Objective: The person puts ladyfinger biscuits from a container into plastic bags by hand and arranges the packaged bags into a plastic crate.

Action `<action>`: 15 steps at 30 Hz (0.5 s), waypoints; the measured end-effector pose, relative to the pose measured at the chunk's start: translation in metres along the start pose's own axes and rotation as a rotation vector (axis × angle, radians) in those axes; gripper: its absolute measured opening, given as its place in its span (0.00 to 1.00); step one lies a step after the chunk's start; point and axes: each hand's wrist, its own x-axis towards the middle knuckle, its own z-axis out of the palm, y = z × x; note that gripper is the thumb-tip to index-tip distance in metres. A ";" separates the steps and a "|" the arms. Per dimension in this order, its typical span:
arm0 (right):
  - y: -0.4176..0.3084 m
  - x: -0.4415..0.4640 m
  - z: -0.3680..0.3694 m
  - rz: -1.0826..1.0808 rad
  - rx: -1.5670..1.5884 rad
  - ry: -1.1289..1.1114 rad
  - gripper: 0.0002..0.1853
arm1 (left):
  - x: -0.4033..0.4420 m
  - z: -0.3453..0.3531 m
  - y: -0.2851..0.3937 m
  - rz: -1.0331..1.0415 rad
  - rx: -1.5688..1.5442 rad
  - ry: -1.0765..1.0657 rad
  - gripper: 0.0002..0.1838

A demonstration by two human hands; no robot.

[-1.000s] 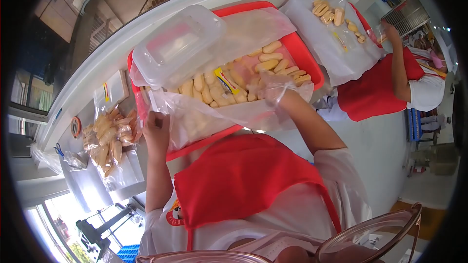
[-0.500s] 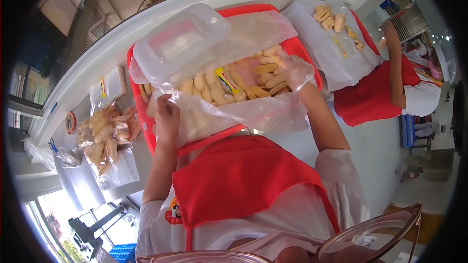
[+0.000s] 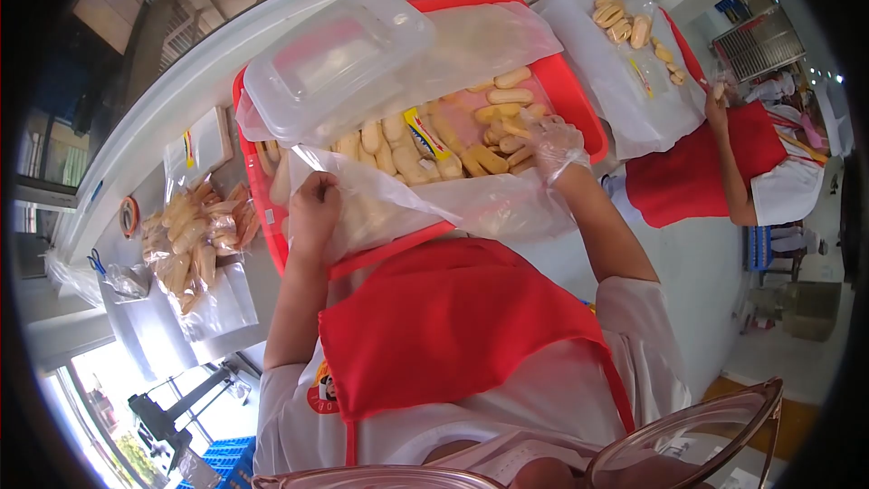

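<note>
Pale-golden oblong biscuits (image 3: pixel 491 160) lie beside fingertips of the plastic-gloved right hand (image 3: pixel 556 148), grip unclear; bare left hand (image 3: pixel 315 208) pinches translucent plastic sheet (image 3: pixel 398 202).

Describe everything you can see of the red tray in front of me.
The red tray is broad, rectangular, with raised sides, and looks like plastic. It sits crosswise before you. Translucent sheeting partly covers its far and near edges; between them, finger-shaped pieces lie inside. A translucent container lies over its far left part. Your gloved right hand is over its right end.

Red tray (image 3: pixel 590 125) — pale yellow pastries (image 3: pixel 512 96)
</note>
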 end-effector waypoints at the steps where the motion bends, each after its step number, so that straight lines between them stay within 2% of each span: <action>1: -0.002 -0.002 -0.005 -0.019 -0.013 0.003 0.26 | -0.001 0.000 0.001 -0.005 -0.021 0.001 0.05; 6: -0.002 -0.003 -0.010 -0.092 -0.053 0.017 0.25 | -0.003 0.001 0.008 -0.014 -0.100 0.043 0.05; 9: -0.004 -0.002 -0.009 -0.058 -0.060 0.014 0.24 | -0.002 0.001 0.006 0.003 -0.074 0.055 0.05; 12: -0.011 -0.004 -0.028 -0.018 -0.124 -0.229 0.24 | -0.002 0.001 0.006 -0.005 -0.089 0.055 0.05; 15: -0.004 0.000 -0.019 -0.102 -0.125 -0.138 0.23 | -0.001 0.001 0.005 0.000 -0.086 0.074 0.05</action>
